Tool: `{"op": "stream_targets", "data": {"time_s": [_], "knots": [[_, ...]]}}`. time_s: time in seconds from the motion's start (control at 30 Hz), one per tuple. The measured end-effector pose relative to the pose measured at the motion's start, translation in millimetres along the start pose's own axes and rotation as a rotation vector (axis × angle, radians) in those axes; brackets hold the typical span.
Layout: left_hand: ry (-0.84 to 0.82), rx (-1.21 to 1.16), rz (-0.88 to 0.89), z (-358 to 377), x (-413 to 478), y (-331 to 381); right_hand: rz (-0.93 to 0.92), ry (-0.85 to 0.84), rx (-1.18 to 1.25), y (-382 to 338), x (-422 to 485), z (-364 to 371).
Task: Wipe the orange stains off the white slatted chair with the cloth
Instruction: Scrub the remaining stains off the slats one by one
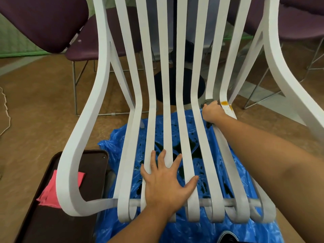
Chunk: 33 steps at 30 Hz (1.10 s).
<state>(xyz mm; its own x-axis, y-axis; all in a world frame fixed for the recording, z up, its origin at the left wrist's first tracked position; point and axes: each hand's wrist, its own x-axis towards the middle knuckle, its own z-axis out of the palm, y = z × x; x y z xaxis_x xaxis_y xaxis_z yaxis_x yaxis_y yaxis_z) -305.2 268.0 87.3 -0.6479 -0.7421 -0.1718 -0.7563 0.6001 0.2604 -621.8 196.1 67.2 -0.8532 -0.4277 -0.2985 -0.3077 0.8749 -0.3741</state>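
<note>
The white slatted chair [198, 123] fills the view, its seat slats running toward me. An orange stain [224, 103] marks the rightmost slat where seat bends into backrest, with fainter smears just below it. My right hand [211, 112] grips a dark grey cloth [208, 102] on the slat beside the stain; only bits of cloth show past the fingers and under the wrist. My left hand [166, 179] lies flat with spread fingers on the middle slats near the seat's front edge.
Blue plastic sheeting [184, 230] with dark wet patches lies under the chair. A dark tray [57, 225] at the lower left holds a pink cloth [50, 192]. Purple chairs [45, 23] on metal legs stand behind, and a black round table base [175, 85].
</note>
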Motion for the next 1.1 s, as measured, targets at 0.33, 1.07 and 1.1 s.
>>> {"op": "stream_targets", "data": {"time_s": [0.33, 1.07, 1.1], "knots": [[-0.001, -0.025, -0.003, -1.0, 0.9, 0.3, -0.047, 0.124, 0.122, -9.5, 20.2, 4.3], [-0.015, 0.012, 0.004, -2.6, -1.9, 0.5, 0.005, -0.025, 0.041, 57.0, -104.6, 5.2], [-0.014, 0.015, 0.005, -2.6, -1.7, 0.1, 0.016, -0.03, 0.045, 62.6, -114.4, 7.1]]}}
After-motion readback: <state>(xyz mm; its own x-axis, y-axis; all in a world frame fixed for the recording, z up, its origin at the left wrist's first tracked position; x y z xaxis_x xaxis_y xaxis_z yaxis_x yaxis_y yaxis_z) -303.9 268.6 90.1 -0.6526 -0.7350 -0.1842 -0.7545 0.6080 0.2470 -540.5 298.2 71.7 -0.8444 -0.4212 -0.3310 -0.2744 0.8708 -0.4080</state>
